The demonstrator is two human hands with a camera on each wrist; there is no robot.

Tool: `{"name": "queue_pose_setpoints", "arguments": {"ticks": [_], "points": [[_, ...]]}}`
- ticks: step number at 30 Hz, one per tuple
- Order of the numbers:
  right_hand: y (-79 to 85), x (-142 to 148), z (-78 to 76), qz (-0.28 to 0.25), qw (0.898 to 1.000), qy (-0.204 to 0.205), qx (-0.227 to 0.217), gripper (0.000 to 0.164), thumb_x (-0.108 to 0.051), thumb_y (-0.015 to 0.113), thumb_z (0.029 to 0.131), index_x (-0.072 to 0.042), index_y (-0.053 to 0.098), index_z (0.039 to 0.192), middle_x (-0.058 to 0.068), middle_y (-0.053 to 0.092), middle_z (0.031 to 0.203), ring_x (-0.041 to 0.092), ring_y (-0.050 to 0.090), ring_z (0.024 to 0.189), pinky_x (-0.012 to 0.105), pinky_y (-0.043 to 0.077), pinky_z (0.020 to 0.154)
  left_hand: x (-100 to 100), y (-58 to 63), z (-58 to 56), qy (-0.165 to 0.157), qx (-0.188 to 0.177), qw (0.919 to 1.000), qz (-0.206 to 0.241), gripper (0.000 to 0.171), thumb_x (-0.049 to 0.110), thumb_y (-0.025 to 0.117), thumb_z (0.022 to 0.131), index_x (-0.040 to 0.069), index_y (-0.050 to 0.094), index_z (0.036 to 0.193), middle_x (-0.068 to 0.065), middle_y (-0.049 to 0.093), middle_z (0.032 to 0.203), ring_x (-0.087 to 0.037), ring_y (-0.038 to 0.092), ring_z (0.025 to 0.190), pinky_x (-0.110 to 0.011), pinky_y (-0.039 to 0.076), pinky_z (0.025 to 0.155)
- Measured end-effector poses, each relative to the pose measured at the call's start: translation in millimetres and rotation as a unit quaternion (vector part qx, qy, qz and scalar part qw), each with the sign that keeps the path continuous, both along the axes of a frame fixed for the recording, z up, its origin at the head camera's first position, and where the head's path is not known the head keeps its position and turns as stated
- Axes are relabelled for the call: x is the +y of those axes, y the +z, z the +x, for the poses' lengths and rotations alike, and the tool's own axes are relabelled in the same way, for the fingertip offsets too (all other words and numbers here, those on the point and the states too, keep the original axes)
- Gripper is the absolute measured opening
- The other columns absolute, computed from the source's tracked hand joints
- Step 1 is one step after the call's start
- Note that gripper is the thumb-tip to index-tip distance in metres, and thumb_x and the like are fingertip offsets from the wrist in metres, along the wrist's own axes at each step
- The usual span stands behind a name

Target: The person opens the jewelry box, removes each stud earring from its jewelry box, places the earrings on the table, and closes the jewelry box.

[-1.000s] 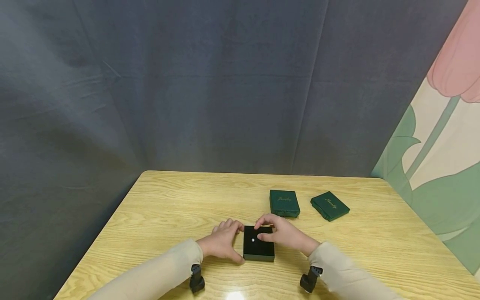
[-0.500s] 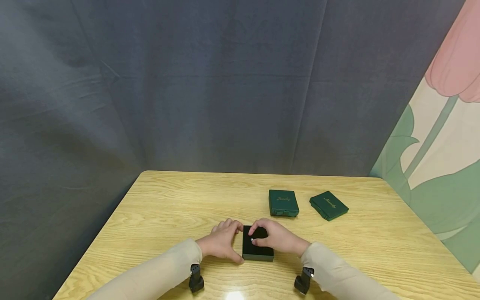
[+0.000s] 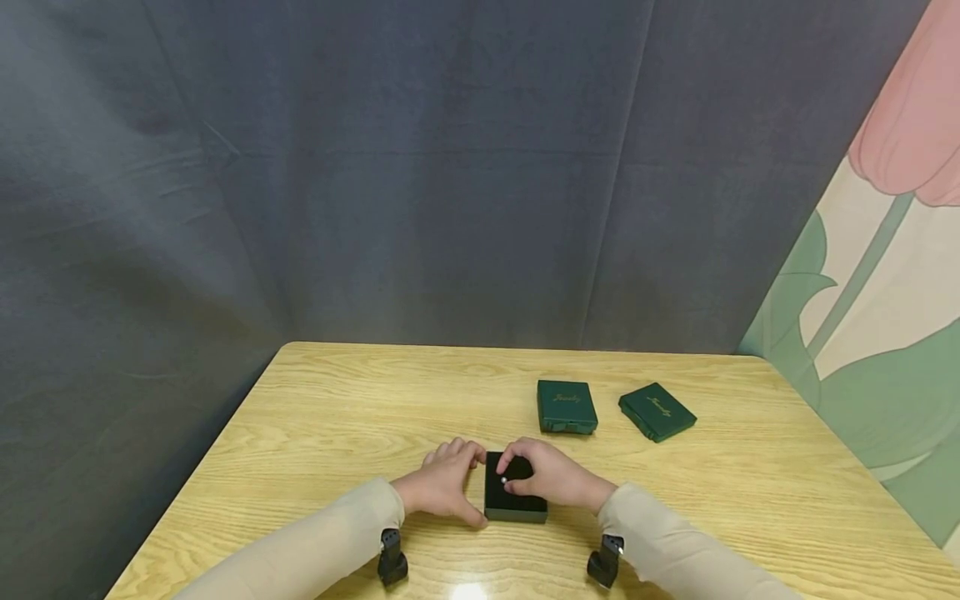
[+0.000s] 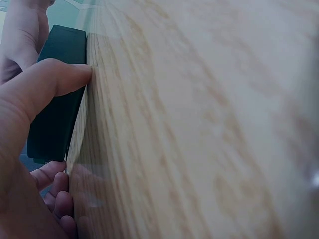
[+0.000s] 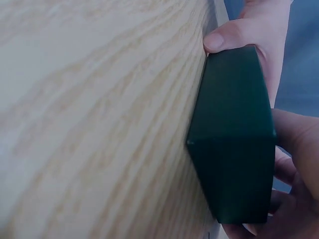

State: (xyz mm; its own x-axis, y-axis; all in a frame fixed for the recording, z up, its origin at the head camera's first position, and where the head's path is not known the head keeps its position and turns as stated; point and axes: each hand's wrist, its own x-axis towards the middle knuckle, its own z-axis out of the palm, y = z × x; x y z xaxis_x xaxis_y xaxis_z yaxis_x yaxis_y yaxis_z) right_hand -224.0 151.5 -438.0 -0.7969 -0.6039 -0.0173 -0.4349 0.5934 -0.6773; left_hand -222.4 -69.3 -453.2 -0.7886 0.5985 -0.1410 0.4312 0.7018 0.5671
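Observation:
In the head view a small dark green jewelry box [image 3: 517,515] lies near the table's front, its black padded inside facing up. A tiny white pearl-like bead [image 3: 504,480] sits on the padding, left of its middle. My left hand [image 3: 441,483] holds the box along its left side, thumb at the front corner and fingers at the back one. From the right, my right hand [image 3: 553,473] reaches over the padding, index finger and thumb curled with their tips right at the bead. Both wrist views show the box's green outer sides, the left thumb [image 5: 224,39] against a corner; the bead is hidden there.
Two closed green jewelry boxes with gold lettering stand behind: one straight box [image 3: 567,407] and one angled box [image 3: 657,412] to its right. A grey curtain [image 3: 450,183] hangs beyond the wooden table [image 3: 360,392]. A flower-patterned wall [image 3: 885,333] borders the right.
My right hand has moved left and slightly down over the padding, its index finger and thumb closing in around the bead. The left hand and the box have stayed in place.

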Motion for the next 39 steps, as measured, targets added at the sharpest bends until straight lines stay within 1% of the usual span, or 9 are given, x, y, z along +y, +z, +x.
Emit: {"name": "queue_pose_setpoints", "arguments": {"ticks": [5, 15, 26, 30, 34, 36, 39], "points": [[-1.4, 0.4, -0.6, 0.001, 1.000, 0.004, 0.005, 0.008, -0.018, 0.072, 0.087, -0.017, 0.065, 0.092, -0.002, 0.061, 0.104, 0.023, 0.058, 0.105, 0.045, 0.046, 0.091, -0.1, -0.1, 0.6, 0.000, 0.002, 1.0000, 0.002, 0.073, 0.045, 0.083, 0.065, 0.022, 0.045, 0.123, 0.006, 0.042, 0.107, -0.012, 0.036, 0.093, -0.034, 0.029, 0.084], [-0.5, 0.6, -0.4, 0.008, 1.000, 0.000, 0.015, 0.006, -0.018, 0.070, 0.088, -0.018, 0.065, 0.089, -0.003, 0.060, 0.101, 0.019, 0.057, 0.100, 0.041, 0.046, 0.088, 1.0, 1.5, 0.4, 0.000, 0.002, 1.0000, 0.003, 0.072, 0.045, 0.083, 0.066, 0.022, 0.045, 0.122, 0.005, 0.043, 0.106, -0.012, 0.036, 0.093, -0.033, 0.029, 0.083], [-1.1, 0.6, -1.6, 0.003, 1.000, 0.000, 0.011, 0.005, -0.017, 0.070, 0.088, -0.017, 0.065, 0.089, -0.003, 0.061, 0.102, 0.019, 0.057, 0.101, 0.042, 0.046, 0.089, 0.5, 0.9, 0.3, 0.004, 0.001, 1.0000, 0.004, 0.072, 0.044, 0.084, 0.066, 0.021, 0.045, 0.122, 0.006, 0.042, 0.106, -0.012, 0.036, 0.093, -0.033, 0.029, 0.083], [-1.4, 2.1, -3.2, -0.002, 1.000, -0.007, 0.002, 0.004, -0.019, 0.069, 0.089, -0.019, 0.064, 0.090, -0.005, 0.062, 0.102, 0.015, 0.056, 0.098, 0.038, 0.046, 0.088, 0.5, 0.3, 0.2, 0.004, 0.005, 1.0000, 0.004, 0.072, 0.044, 0.084, 0.066, 0.021, 0.046, 0.122, 0.006, 0.042, 0.106, -0.012, 0.036, 0.094, -0.033, 0.029, 0.084], [0.5, 4.7, -4.2, -0.013, 1.000, -0.014, -0.011, 0.004, -0.020, 0.068, 0.090, -0.019, 0.064, 0.091, -0.005, 0.062, 0.101, 0.015, 0.055, 0.095, 0.035, 0.046, 0.084, 0.4, 0.7, 0.5, 0.003, 0.007, 1.0000, 0.004, 0.073, 0.044, 0.084, 0.065, 0.020, 0.046, 0.123, 0.005, 0.043, 0.106, -0.012, 0.036, 0.094, -0.034, 0.030, 0.085], [2.5, 6.3, -4.3, -0.022, 0.999, -0.017, -0.017, 0.004, -0.020, 0.067, 0.091, -0.018, 0.064, 0.093, -0.004, 0.063, 0.102, 0.015, 0.056, 0.096, 0.035, 0.046, 0.083, 0.2, 1.3, 0.9, 0.003, 0.006, 1.0000, 0.005, 0.073, 0.044, 0.084, 0.065, 0.020, 0.046, 0.123, 0.005, 0.043, 0.107, -0.012, 0.036, 0.094, -0.033, 0.029, 0.085], [7.2, 9.8, -3.9, -0.043, 0.998, -0.024, -0.028, 0.004, -0.019, 0.065, 0.093, -0.017, 0.064, 0.096, -0.003, 0.063, 0.106, 0.018, 0.057, 0.101, 0.038, 0.046, 0.086, 0.0, 2.0, 1.5, 0.003, 0.002, 1.0000, 0.005, 0.074, 0.043, 0.084, 0.065, 0.020, 0.046, 0.124, 0.005, 0.043, 0.107, -0.012, 0.036, 0.094, -0.033, 0.029, 0.085]]}}
